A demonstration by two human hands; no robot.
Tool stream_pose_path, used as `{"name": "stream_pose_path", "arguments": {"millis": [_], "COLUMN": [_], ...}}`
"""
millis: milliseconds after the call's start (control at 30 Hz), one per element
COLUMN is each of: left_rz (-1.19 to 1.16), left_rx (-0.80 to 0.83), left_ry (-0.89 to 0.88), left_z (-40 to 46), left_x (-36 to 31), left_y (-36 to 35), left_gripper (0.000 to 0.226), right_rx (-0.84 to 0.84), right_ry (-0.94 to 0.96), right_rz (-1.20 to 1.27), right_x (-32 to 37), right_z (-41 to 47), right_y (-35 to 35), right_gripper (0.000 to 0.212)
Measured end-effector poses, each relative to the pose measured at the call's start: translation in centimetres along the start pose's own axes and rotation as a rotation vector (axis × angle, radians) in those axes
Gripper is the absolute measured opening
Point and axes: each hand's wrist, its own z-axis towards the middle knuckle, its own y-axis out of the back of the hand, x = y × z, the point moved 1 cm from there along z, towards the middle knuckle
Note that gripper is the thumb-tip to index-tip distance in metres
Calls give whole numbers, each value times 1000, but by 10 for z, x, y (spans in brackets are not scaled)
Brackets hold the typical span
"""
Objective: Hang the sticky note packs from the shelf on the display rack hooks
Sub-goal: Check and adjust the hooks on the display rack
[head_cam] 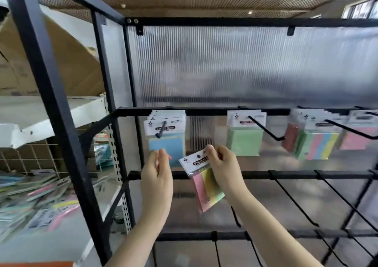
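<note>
My right hand (224,169) pinches the white header card of a pink, yellow and green sticky note pack (204,187), which hangs tilted in front of the black display rack (204,111). My left hand (156,176) is raised below the blue packs (166,140) on the leftmost hook (161,128), its fingertips at the lower edge of the front blue pack. A green pack (244,141) hangs on the second hook (266,128). Striped packs (318,144) and a pink pack (357,139) hang further right. Loose packs (34,197) lie piled on the shelf at left.
Bare black hooks (294,199) jut from the lower rails toward me. A ribbed translucent panel (245,66) backs the rack. A black frame post (55,107) stands between the rack and the white shelf (51,111), with cardboard boxes (30,62) above it.
</note>
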Motion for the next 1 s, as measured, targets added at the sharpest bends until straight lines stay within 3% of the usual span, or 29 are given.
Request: {"name": "stream_pose_path", "arguments": {"millis": [167, 300, 400, 567, 1000], "left_rz": [-30, -64, -64, -91, -268], "left_rx": [351, 484, 502, 520, 631], "left_ry": [45, 98, 106, 102, -26], "left_z": [-45, -80, -102, -131, -129], "left_x": [-16, -35, -43, -63, -110], "left_y": [-35, -68, -93, -127, -213], "left_gripper": [63, 42, 58, 25, 28], "right_rx": [-146, -202, -224, -235, -430], "right_ry": [11, -1, -15, -32, 109], "right_rz": [75, 123, 139, 162, 193], "right_x": [-14, -19, -22, -28, -15], "right_z": [-21, -41, -58, -75, -54], "right_y": [46, 91, 122, 167, 249], "right_gripper": [36, 34, 36, 33, 16]}}
